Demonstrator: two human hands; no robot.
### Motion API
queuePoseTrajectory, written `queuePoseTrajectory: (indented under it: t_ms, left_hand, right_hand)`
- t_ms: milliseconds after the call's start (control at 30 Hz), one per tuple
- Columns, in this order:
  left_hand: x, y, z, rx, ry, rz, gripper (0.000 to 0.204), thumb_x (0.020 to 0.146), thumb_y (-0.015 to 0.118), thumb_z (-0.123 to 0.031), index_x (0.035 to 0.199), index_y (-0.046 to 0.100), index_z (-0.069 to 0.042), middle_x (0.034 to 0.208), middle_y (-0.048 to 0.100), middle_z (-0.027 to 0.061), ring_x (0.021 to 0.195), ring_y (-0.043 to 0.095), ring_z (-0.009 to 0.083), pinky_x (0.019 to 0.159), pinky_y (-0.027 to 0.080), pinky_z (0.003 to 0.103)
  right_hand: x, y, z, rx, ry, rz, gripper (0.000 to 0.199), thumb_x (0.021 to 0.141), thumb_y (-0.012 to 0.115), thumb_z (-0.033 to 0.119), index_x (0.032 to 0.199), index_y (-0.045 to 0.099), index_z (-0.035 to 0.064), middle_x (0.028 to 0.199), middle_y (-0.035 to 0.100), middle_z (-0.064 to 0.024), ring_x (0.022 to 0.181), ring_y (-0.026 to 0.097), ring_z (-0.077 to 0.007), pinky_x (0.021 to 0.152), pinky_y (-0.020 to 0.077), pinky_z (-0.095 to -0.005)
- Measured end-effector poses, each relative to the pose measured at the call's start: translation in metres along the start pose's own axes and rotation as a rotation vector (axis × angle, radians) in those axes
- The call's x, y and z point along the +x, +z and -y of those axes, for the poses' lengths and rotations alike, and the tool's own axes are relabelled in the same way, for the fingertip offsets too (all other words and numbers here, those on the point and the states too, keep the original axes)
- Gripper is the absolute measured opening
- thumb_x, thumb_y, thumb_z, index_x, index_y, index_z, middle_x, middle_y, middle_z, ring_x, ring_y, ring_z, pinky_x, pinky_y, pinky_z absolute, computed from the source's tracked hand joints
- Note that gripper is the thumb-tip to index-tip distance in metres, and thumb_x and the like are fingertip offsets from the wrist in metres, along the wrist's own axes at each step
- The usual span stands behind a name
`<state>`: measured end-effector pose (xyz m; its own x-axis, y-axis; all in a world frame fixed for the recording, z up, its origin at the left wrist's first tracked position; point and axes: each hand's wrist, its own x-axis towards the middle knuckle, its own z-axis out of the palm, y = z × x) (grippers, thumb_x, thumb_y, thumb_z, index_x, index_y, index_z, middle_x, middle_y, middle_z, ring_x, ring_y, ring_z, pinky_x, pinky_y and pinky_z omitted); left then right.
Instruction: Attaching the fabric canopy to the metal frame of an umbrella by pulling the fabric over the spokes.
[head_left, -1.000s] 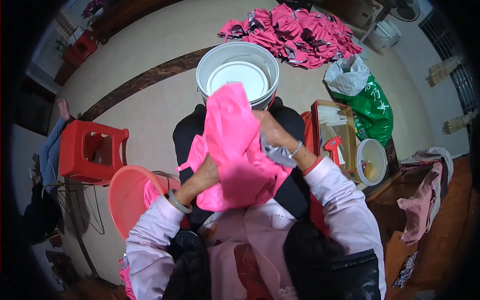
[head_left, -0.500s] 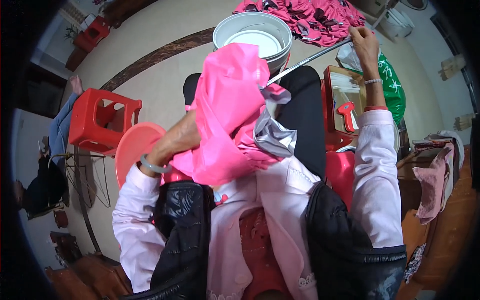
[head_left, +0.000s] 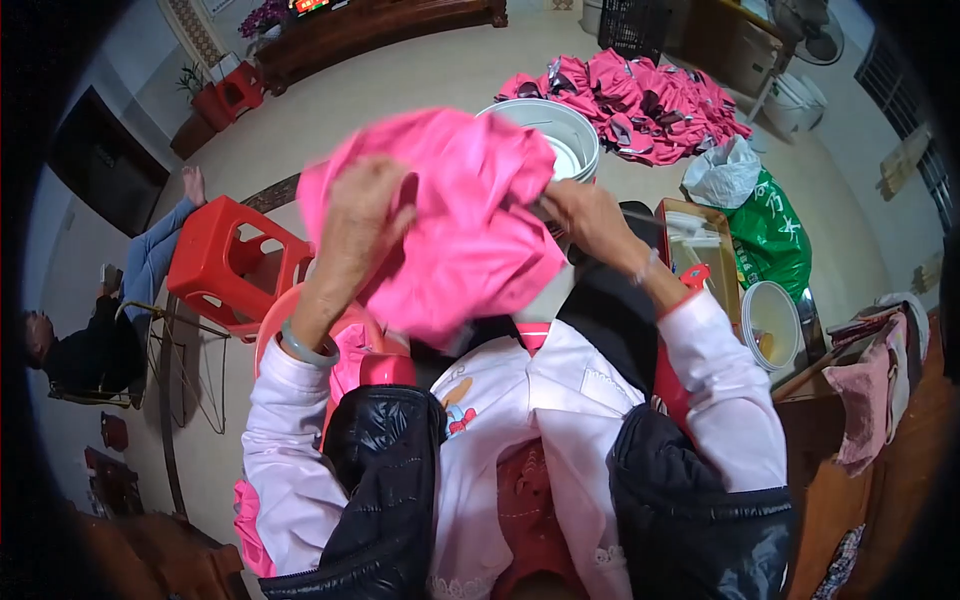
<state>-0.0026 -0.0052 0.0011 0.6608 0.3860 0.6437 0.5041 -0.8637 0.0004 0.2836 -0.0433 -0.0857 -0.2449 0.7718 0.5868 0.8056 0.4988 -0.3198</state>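
Pink cloth [head_left: 450, 215] is bunched up in front of the person's chest, held between both hands. Left hand [head_left: 362, 215] grips its left side with fingers closed on the fabric; right hand [head_left: 585, 215] pinches its right edge. Behind it stands a white bucket [head_left: 570, 135], with a red stool [head_left: 228, 262] at left.
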Motion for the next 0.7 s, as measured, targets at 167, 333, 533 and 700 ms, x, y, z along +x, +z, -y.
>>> queuePoseTrajectory:
  t_ms: [167, 333, 533, 700]
  left_hand:
    - [0.006, 0.027, -0.039, -0.759, -0.496, -0.253, 0.036, 0.077, 0.058, -0.011, 0.109, 0.049, 0.002, 0.095, 0.054, 0.0128, 0.089, 0.052, 0.0191, 0.076, 0.043, 0.032]
    - [-0.006, 0.088, -0.095, -1.824, -1.184, 0.426, 0.020, 0.089, 0.048, -0.019, 0.098, 0.051, -0.002, 0.086, 0.058, 0.0050, 0.074, 0.058, 0.0126, 0.063, 0.048, 0.025]
    - [0.003, 0.075, -0.107, -1.919, -1.183, 0.276, 0.026, 0.092, 0.042, -0.020, 0.108, 0.048, 0.000, 0.060, 0.038, -0.0031, 0.039, 0.028, 0.0038, 0.034, 0.025, 0.019]
    - [-0.007, 0.082, -0.122, -1.748, -1.082, 0.216, 0.027, 0.093, 0.039, -0.022, 0.110, 0.047, -0.003, 0.063, 0.039, -0.0027, 0.041, 0.028, 0.0036, 0.035, 0.023, 0.019]
  right_hand:
    - [0.065, 0.035, -0.029, 1.767, 0.997, -0.169, 0.013, 0.087, 0.044, 0.015, 0.079, 0.045, 0.0059, 0.055, 0.035, 0.0036, 0.039, 0.028, -0.0051, 0.033, 0.0205, -0.0199]
    - [0.067, 0.041, -0.023, 1.740, 1.038, -0.278, 0.012, 0.089, 0.043, 0.016, 0.090, 0.046, 0.0042, 0.057, 0.036, 0.0021, 0.041, 0.027, -0.0053, 0.033, 0.0206, -0.0188]
    - [0.082, 0.028, -0.016, 1.662, 1.069, -0.345, 0.005, 0.084, 0.049, 0.010, 0.084, 0.047, 0.0052, 0.055, 0.036, 0.0033, 0.038, 0.025, -0.0043, 0.032, 0.0198, -0.0190]
    - [0.085, -0.014, 0.021, 1.565, 0.603, -0.364, 0.022, 0.090, 0.044, 0.024, 0.089, 0.049, 0.0027, 0.062, 0.045, -0.0022, 0.038, 0.028, -0.0047, 0.031, 0.0239, -0.0188]
